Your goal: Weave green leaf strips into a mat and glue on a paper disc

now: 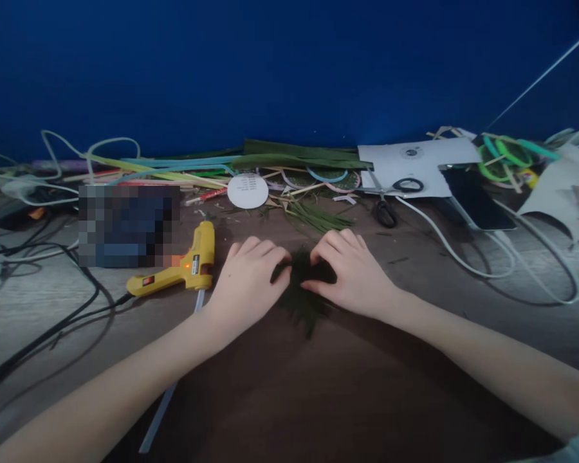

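Forearms reach in from the near edge across a brown surface, where a clear glue stick lies slantwise. At mid-surface the left hand and right hand meet over a dark green fringed piece lying flat between them, the fingers of both curled down and pinching its upper part. Just left rests a yellow glue gun, lamp glowing. Beyond lie a white disc, scissors, a phone and green strips along a blue wall.

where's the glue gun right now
Head view: the yellow glue gun lies on the table just left of the left hand, which pinches a dark green piece with the right hand.
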Demonstrator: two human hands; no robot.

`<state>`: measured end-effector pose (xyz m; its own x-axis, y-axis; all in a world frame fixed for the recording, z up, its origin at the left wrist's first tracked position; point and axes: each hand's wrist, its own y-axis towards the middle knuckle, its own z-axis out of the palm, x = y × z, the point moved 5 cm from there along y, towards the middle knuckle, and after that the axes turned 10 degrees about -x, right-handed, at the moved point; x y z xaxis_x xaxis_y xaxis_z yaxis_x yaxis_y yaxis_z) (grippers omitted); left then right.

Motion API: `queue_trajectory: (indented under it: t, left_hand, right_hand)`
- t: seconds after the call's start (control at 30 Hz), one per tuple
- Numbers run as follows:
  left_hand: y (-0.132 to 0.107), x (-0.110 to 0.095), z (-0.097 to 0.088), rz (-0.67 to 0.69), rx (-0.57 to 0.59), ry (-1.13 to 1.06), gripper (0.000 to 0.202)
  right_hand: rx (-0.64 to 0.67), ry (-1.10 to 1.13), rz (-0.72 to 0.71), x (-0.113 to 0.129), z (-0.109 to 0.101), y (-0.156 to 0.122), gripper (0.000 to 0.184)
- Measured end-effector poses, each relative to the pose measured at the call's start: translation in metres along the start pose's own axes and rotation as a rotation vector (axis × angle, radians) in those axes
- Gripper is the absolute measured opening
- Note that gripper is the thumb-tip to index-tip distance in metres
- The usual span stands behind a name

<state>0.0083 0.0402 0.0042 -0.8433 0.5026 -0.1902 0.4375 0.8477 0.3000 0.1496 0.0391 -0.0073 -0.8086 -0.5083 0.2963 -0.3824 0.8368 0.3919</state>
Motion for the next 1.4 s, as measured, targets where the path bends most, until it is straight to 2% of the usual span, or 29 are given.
queue_trajectory:
  t: [0.07,0.23,0.7,1.4]
  left_hand:
    - [0.002,0.004,0.000,-0.022,-0.032,-0.001,0.008]
    - [0.003,0.010,0.007,-0.075,-0.046,-0.031,0.020]
    - [0.001,0.009,0.017,-0.025,-0.022,-0.136,0.019]
    - [0.002,0.010,0.017,-0.045,-0.008,-0.154,0.016]
  right_hand:
    - [0.019,-0.033,-0.003,-0.002,0.002,0.000,0.034]
    - [-0.020,-0.068,-0.005,-0.014,0.000,0.003,0.041]
    - [0.004,-0.041,-0.036,-0.015,0.000,0.001,0.037]
    - [0.020,0.033,0.017,-0.018,0.002,0.002,0.028]
